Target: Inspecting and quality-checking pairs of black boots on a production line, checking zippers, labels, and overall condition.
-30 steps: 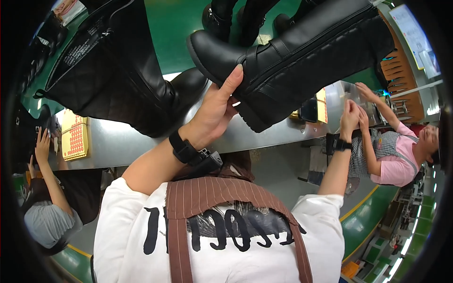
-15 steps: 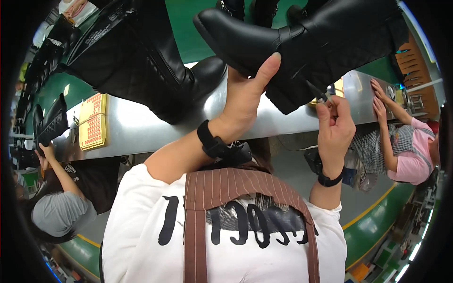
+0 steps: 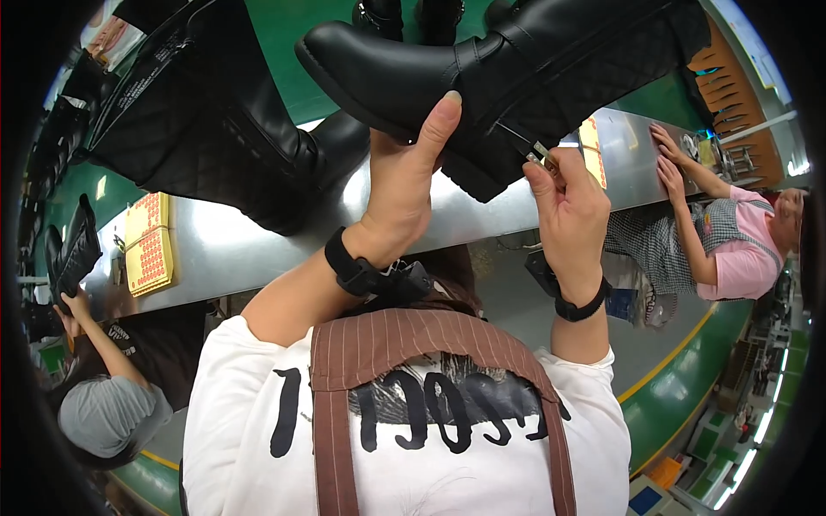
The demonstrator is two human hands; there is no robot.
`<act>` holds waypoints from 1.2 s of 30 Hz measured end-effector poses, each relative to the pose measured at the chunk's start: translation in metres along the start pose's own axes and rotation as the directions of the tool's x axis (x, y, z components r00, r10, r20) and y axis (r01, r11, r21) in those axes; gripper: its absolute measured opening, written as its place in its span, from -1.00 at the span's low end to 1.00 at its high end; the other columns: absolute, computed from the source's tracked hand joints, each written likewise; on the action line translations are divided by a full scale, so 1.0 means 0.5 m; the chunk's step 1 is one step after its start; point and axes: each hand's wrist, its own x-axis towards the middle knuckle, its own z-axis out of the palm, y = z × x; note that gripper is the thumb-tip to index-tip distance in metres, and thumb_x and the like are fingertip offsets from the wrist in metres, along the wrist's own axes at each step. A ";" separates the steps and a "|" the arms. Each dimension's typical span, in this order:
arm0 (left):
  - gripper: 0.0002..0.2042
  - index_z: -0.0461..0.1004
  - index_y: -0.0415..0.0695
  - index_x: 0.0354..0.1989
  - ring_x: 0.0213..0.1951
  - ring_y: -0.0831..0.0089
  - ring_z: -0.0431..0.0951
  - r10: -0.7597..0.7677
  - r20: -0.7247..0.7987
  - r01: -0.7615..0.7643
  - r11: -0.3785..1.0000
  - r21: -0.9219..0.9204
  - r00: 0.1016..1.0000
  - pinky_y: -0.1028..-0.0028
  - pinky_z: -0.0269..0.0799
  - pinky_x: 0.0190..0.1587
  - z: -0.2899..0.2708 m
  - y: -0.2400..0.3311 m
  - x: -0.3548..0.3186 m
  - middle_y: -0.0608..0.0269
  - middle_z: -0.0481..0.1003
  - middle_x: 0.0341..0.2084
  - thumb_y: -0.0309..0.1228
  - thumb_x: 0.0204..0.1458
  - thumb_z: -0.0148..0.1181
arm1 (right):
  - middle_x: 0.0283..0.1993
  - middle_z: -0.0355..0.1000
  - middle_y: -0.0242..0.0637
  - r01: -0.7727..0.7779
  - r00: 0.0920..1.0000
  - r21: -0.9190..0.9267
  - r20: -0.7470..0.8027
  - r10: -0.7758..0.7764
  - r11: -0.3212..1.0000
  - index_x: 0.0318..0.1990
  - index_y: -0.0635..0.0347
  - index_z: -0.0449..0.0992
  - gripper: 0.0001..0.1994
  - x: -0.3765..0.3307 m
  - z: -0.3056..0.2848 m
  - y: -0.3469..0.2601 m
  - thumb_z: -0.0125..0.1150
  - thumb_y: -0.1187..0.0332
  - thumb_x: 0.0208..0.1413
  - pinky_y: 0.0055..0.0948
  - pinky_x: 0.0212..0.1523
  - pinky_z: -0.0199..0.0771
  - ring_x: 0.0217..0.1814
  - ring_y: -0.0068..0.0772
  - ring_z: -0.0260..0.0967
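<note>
The held boot (image 3: 508,77) is showing smooth, glossy leather-like material and matt quilting; the metal table (image 3: 224,258) is gleaming; the cloth apron (image 3: 404,341) is looking matt.

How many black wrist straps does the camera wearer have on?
2: left strap, below the left hand gripping a black boot; right strap, below the right hand pinching a small metallic piece.

A boot (image 3: 387,73) spans the middle, over the surface (image 3: 228,254), its toe leftward and the left fingers (image 3: 439,129) at its sole. To their right, the right fingers (image 3: 578,172) are around a small object (image 3: 539,153) beside the boot's shaft. Left is a second boot (image 3: 206,129) (toe near the left fingers), then a card stack (image 3: 151,249). More boots (image 3: 379,17) are beyond. One person (image 3: 112,413) is far left, another (image 3: 731,267) far right.
</note>
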 end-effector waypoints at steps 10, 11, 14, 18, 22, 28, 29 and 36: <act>-0.53 0.30 -0.08 0.10 -0.02 0.52 0.47 -0.059 -0.038 0.057 0.996 -0.065 0.998 0.49 0.42 0.00 -0.007 0.007 -0.004 0.33 0.44 -0.05 -0.20 0.09 0.31 | -0.58 0.32 -0.27 -0.080 0.993 0.145 -0.070 0.091 0.986 -0.36 0.23 0.41 -0.75 -0.008 -0.019 0.004 0.29 0.24 0.12 -0.42 -0.53 0.26 -0.57 -0.35 0.26; -0.53 0.30 -0.08 0.10 -0.02 0.52 0.47 -0.062 -0.031 0.060 0.996 -0.065 0.998 0.49 0.42 0.00 -0.008 0.006 -0.005 0.33 0.44 -0.05 -0.20 0.09 0.31 | -0.58 0.32 -0.28 -0.120 0.990 0.168 -0.057 0.131 0.978 -0.36 0.23 0.40 -0.75 -0.010 -0.023 0.003 0.29 0.25 0.12 -0.43 -0.53 0.25 -0.58 -0.38 0.25; -0.51 0.33 -0.09 0.14 0.00 0.51 0.49 -0.044 -0.049 0.044 0.999 -0.014 0.998 0.50 0.43 -0.06 -0.007 0.006 -0.008 0.33 0.47 0.00 -0.10 0.13 0.22 | -0.57 0.32 -0.30 -0.114 0.993 0.153 -0.018 0.118 0.982 -0.37 0.24 0.40 -0.74 -0.012 -0.020 -0.002 0.29 0.25 0.12 -0.45 -0.54 0.25 -0.59 -0.40 0.23; -0.51 0.29 -0.08 0.13 0.02 0.51 0.46 -0.090 -0.026 0.089 0.995 -0.046 0.996 0.45 0.42 0.01 -0.007 0.007 -0.011 0.32 0.44 -0.01 -0.16 0.10 0.27 | -0.57 0.33 -0.29 -0.022 1.000 0.068 0.012 0.021 0.997 -0.36 0.23 0.40 -0.73 -0.006 -0.005 -0.010 0.30 0.22 0.12 -0.43 -0.54 0.25 -0.59 -0.36 0.25; -0.51 0.26 -0.06 0.12 0.02 0.51 0.44 -0.075 -0.040 0.073 0.995 -0.064 0.996 0.43 0.38 0.08 -0.007 0.007 -0.012 0.32 0.42 -0.02 -0.25 0.08 0.32 | -0.58 0.32 -0.29 0.053 0.999 0.018 0.002 -0.054 0.998 -0.38 0.22 0.40 -0.72 0.005 0.002 -0.016 0.30 0.20 0.10 -0.37 -0.56 0.24 -0.60 -0.30 0.26; -0.55 0.29 -0.08 0.09 0.02 0.53 0.44 -0.027 -0.026 0.024 0.994 -0.106 0.999 0.46 0.35 0.09 -0.013 0.002 -0.017 0.32 0.43 -0.03 -0.33 0.07 0.33 | -0.60 0.32 -0.25 0.035 0.999 0.012 0.025 -0.036 0.999 -0.39 0.21 0.39 -0.73 0.010 0.006 -0.022 0.30 0.23 0.10 -0.31 -0.56 0.23 -0.59 -0.24 0.29; -0.55 0.29 -0.08 0.09 0.02 0.53 0.44 -0.036 -0.033 0.033 0.994 -0.101 0.999 0.46 0.35 0.09 -0.014 0.001 -0.018 0.32 0.43 -0.03 -0.33 0.07 0.33 | -0.60 0.32 -0.25 0.036 0.999 0.011 0.022 -0.036 0.999 -0.39 0.21 0.39 -0.73 0.010 0.005 -0.023 0.30 0.23 0.10 -0.31 -0.56 0.23 -0.59 -0.24 0.29; -0.51 0.27 -0.07 0.17 0.02 0.50 0.45 -0.216 -0.108 0.205 0.973 -0.101 0.970 0.46 0.37 0.02 -0.019 0.002 -0.013 0.35 0.44 0.00 -0.23 0.11 0.28 | -0.63 0.24 -0.20 -0.188 0.970 0.085 -0.141 0.199 0.979 -0.36 0.23 0.40 -0.76 0.009 -0.055 0.024 0.27 0.25 0.13 -0.38 -0.51 0.23 -0.60 -0.32 0.21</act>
